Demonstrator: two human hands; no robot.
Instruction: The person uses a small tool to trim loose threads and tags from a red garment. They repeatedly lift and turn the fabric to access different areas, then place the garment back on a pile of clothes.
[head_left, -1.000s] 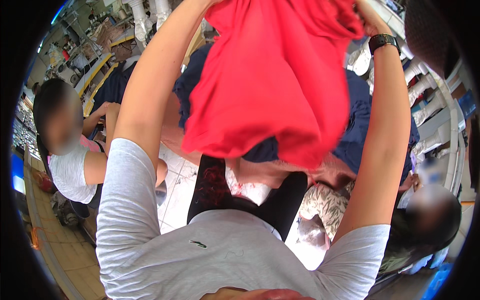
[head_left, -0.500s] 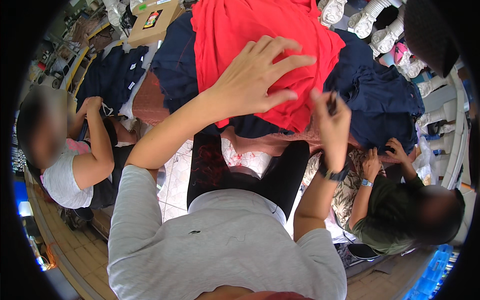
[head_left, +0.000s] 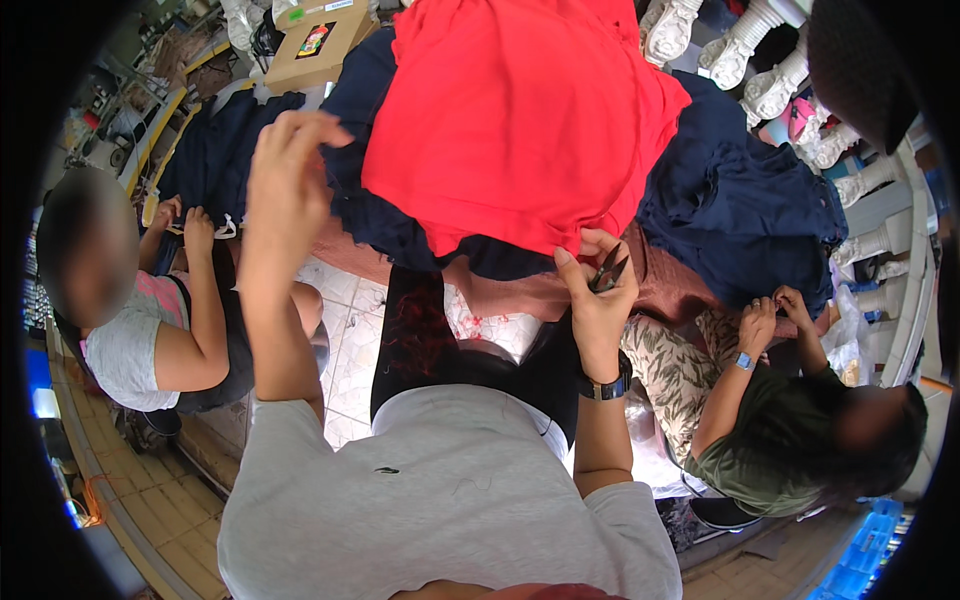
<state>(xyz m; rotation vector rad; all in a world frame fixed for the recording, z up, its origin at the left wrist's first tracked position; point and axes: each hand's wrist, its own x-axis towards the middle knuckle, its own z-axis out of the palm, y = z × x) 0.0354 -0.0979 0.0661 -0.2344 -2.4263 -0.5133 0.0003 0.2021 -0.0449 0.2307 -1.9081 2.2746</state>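
A red fabric garment (head_left: 510,130) lies spread over a pile of navy cloth (head_left: 385,215) in front of me. My right hand (head_left: 603,300) is at the near right edge of the red garment, holding small dark thread snips (head_left: 608,272) with the blades pointing up. Its thumb and a finger touch the red edge; whether they pinch it I cannot tell. My left hand (head_left: 290,185) is raised left of the red garment, slightly blurred, its fingers loosely bent and holding nothing visible. More navy fabric (head_left: 735,200) lies to the right.
Beside me sit a person at left (head_left: 150,330) and a person at right (head_left: 790,430), both handling navy cloth. A brown cardboard box (head_left: 315,45) stands at the far left. White ornate columns (head_left: 745,45) line the far right. Brown cloth (head_left: 520,300) hangs along the table's near edge.
My left hand has moved left, off the red garment. My right hand has come left and down to the garment's near edge. The red fabric now lies flatter and extends farther left.
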